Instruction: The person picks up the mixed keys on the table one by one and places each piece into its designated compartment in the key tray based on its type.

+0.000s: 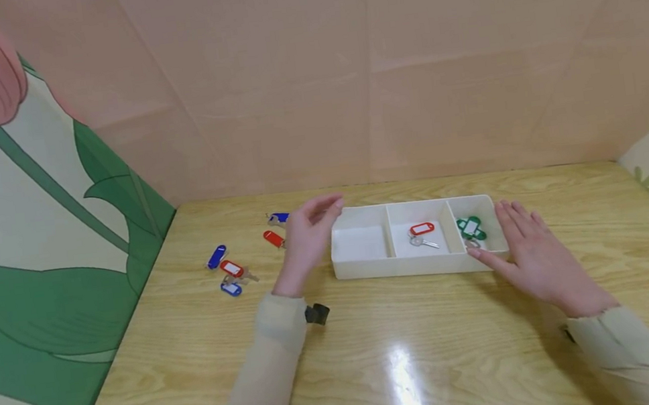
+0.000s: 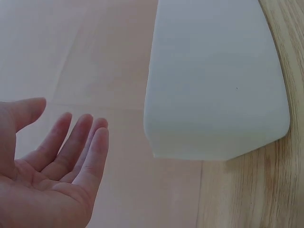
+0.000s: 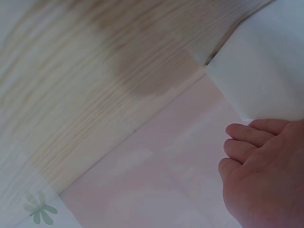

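Note:
A white box point(image 1: 399, 266) with three compartments stands on the table. My left hand point(image 1: 305, 242) is raised by its left end, fingers loosely bent and holding nothing; the left wrist view shows a gap between that hand and the box wall point(image 2: 213, 80). At the opposite end, my right hand point(image 1: 541, 263) rests with straight fingers along the box's end and its thumb at the front rim. A key with a red tag point(image 1: 421, 228) lies in the middle compartment. Several green key tags point(image 1: 471, 228) fill part of the right one, while the left one is bare.
Left of the box lie keys with a blue tag point(image 1: 217, 257), a red tag point(image 1: 232, 268) and another blue tag point(image 1: 230, 288). Behind my left hand are a red tag point(image 1: 273, 238) and a blue tag point(image 1: 280, 217), partly hidden. A pinkish wall point(image 1: 375, 122) bounds the table's back.

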Demonstrator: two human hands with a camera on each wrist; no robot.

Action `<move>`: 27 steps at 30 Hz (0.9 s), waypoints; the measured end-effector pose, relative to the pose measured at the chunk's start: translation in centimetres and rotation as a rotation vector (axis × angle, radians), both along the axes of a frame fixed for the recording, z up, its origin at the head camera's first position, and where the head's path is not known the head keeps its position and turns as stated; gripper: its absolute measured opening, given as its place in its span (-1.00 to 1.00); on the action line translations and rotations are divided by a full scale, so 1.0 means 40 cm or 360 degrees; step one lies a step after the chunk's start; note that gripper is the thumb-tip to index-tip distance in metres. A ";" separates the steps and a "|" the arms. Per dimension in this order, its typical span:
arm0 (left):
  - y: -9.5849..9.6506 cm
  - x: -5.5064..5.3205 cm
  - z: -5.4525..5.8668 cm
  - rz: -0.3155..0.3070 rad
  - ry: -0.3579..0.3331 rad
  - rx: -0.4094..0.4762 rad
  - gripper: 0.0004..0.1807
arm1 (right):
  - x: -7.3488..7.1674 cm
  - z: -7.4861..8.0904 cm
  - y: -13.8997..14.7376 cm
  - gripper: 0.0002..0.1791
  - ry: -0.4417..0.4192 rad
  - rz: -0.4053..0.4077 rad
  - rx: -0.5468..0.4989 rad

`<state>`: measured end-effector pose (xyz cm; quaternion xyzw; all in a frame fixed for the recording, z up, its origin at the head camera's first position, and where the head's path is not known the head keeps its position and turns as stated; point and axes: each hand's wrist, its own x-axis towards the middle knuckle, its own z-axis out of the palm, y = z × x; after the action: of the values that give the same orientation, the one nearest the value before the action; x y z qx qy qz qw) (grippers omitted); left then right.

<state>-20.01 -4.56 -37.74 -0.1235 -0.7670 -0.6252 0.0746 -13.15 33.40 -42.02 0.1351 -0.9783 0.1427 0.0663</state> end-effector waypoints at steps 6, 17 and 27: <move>-0.017 0.000 -0.002 -0.0011 -0.0007 0.0035 -0.68 | 0.000 0.002 -0.002 0.12 -0.0003 0.0001 0.0007; -0.055 0.000 -0.006 0.0049 0.0013 0.0035 -0.69 | -0.003 -0.001 0.000 0.13 0.0003 0.0009 -0.0005; -0.085 -0.003 -0.011 0.0084 0.0011 0.0025 -0.68 | 0.000 0.001 0.000 0.13 -0.0011 0.0001 -0.0004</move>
<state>-20.12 -7.94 -38.19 -0.1048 -0.7648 -0.6286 0.0946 -13.16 33.39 -41.98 0.1348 -0.9782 0.1445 0.0630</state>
